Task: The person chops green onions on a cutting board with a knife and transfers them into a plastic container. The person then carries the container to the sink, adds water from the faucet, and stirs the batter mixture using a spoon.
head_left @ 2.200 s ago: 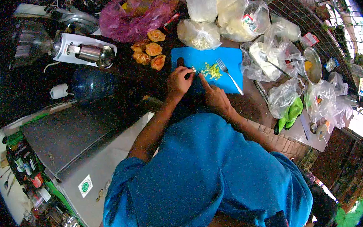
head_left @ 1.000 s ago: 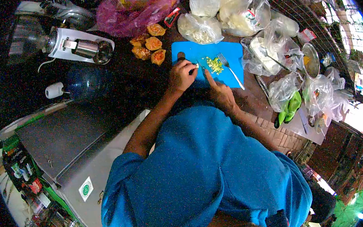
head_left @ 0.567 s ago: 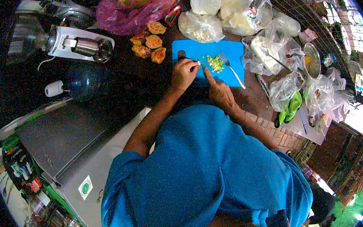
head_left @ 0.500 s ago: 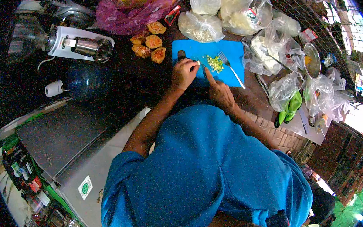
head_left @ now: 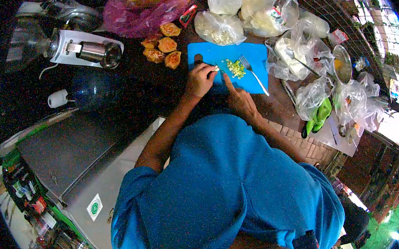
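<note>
Over the left part of a blue cutting board (head_left: 250,50), my left hand (head_left: 200,80) pinches a small pale piece (head_left: 216,69) between its fingertips. My right hand (head_left: 241,101) is at the board's near edge, index finger stretched forward and the other fingers curled. A dark, thin shape beside that finger looks like a knife, but its handle is hidden in the hand. Chopped green and pale bits (head_left: 236,69) lie in a small pile right of the fingertips. A metal fork (head_left: 255,76) rests on the board beside the pile, its handle reaching past the near edge.
Several orange filled pastries (head_left: 167,44) sit left of the board, below a pink plastic bag (head_left: 144,16). Clear bags (head_left: 220,28) stand behind it. To the right are a metal bowl (head_left: 342,64) and a green item (head_left: 320,115). A white appliance (head_left: 88,50) is far left.
Since the earliest frame the whole view has shifted slightly, with the board appearing higher. Both hands stay close together, and the pale piece and fingertips have shifted only slightly.
</note>
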{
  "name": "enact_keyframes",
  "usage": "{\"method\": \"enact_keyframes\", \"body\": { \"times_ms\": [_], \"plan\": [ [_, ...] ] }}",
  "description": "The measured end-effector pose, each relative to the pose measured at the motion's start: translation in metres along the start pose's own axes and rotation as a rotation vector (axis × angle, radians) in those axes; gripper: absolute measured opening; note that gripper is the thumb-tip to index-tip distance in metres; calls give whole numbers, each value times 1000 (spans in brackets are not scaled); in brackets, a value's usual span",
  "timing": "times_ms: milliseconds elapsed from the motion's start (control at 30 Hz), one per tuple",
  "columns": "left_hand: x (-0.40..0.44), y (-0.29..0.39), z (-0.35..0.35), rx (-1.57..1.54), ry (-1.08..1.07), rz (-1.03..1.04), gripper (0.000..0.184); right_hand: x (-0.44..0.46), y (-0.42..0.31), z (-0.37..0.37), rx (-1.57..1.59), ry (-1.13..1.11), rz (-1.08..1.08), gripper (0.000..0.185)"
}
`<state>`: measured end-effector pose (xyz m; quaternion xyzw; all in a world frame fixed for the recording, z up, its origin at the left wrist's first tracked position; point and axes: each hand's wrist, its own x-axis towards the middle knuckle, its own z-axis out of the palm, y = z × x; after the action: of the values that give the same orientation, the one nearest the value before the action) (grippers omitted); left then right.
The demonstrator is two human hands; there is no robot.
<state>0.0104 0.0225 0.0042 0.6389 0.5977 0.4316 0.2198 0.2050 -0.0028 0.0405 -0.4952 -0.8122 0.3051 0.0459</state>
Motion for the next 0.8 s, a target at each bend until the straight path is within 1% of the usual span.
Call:
{"method": "enact_keyframes", "body": {
  "times_ms": [133,233,333,400,500,633,700,800],
  "plan": [
    [5,10,-4,43,-9,-45,15,0,2,4,14,7,13,85],
    [6,15,-4,60,-9,-69,13,-1,1,4,-2,59,-13,86],
    [8,16,-5,60,8,-59,12,1,-4,1,-37,45,-3,85],
    [8,16,-6,50,13,-41,11,3,-6,-2,-67,-69,84,84],
    [7,15,-5,56,13,-52,11,3,-7,0,-48,-28,48,83],
    [5,11,-2,36,17,-65,11,1,-11,-4,-74,-74,68,82],
    [5,9,0,16,17,-70,11,1,-10,-2,-104,-31,10,82],
    [5,5,0,25,46,-20,10,3,-10,-2,-60,-79,17,83]
  ]
}}
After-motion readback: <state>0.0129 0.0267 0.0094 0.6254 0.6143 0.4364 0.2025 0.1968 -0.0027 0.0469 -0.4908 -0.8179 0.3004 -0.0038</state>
